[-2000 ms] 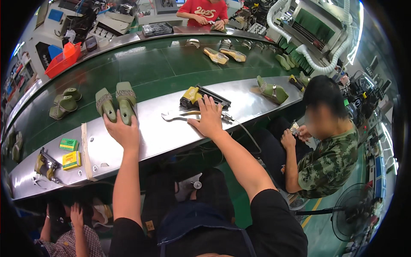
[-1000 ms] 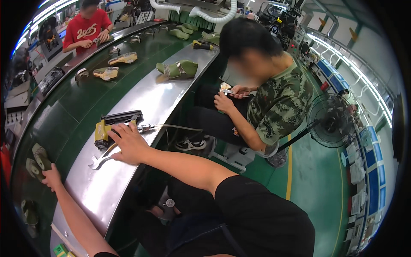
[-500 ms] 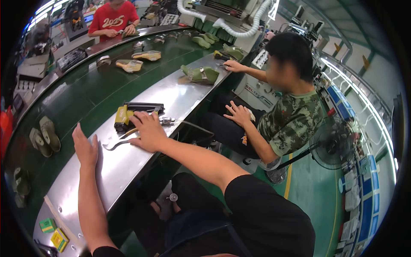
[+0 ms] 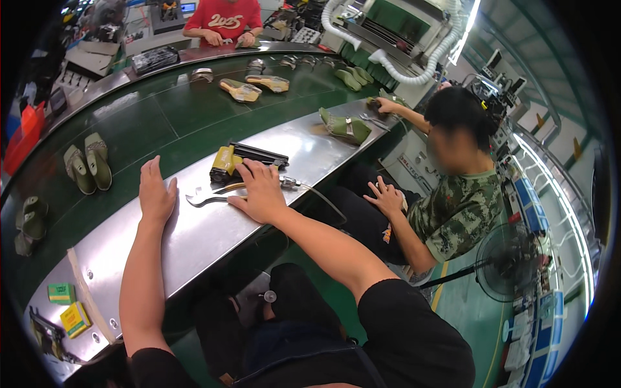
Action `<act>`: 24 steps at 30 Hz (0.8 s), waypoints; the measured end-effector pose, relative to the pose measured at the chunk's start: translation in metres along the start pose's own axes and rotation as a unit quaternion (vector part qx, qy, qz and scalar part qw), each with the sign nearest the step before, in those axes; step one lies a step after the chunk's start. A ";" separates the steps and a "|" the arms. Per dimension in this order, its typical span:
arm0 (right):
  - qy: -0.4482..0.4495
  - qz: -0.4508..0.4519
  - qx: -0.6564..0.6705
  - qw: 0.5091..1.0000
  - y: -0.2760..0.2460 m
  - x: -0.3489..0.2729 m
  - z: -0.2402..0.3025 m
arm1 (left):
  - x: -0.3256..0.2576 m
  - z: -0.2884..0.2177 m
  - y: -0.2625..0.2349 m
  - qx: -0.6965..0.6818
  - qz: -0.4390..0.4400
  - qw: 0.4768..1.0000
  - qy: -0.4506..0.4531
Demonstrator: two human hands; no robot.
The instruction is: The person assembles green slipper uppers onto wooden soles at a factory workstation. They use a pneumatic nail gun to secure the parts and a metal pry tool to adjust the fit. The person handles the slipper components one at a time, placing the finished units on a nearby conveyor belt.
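My left hand lies flat and open on the steel shelf beside the green conveyor belt, holding nothing. My right hand rests palm down on the same shelf, fingers spread, lying over a metal wrench and touching a yellow and black air nailer with its hose. A pair of olive green shoes stands on the belt, just beyond my left hand.
A seated person in a camouflage shirt works at my right, reaching to a green shoe. More shoes ride the belt. A person in red stands across. Small green and yellow boxes lie near left. A fan stands right.
My view swung right toward the neighbour, then back. My left hand left the olive shoes and now lies flat on the shelf. My right hand has stayed on the wrench.
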State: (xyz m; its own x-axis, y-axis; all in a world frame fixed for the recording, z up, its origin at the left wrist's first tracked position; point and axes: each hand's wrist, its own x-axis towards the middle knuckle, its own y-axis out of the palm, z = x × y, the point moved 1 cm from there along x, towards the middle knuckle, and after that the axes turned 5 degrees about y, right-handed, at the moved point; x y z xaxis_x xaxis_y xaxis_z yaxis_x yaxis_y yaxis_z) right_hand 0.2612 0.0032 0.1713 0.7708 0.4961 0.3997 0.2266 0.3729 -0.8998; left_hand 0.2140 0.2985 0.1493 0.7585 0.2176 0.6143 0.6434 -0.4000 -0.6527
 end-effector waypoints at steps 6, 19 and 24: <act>-0.008 -0.006 -0.022 1.000 -0.001 -0.004 0.000 | -0.002 -0.009 -0.007 -0.002 -0.002 1.000 0.006; 0.018 -0.030 -0.047 0.998 0.002 0.007 0.005 | 0.006 -0.031 -0.048 -0.095 -0.077 0.984 0.128; 0.028 -0.012 -0.025 0.999 0.006 0.005 0.005 | 0.021 -0.142 -0.141 -0.199 -0.086 0.903 0.370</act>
State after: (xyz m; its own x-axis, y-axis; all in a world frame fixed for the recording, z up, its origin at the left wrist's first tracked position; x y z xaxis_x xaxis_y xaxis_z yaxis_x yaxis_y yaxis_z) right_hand 0.2636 0.0115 0.1691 0.7970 0.4415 0.4123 0.2740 0.3440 -0.8981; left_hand 0.1243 0.2329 0.3174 0.2780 -0.2891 0.9160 0.5450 -0.7378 -0.3983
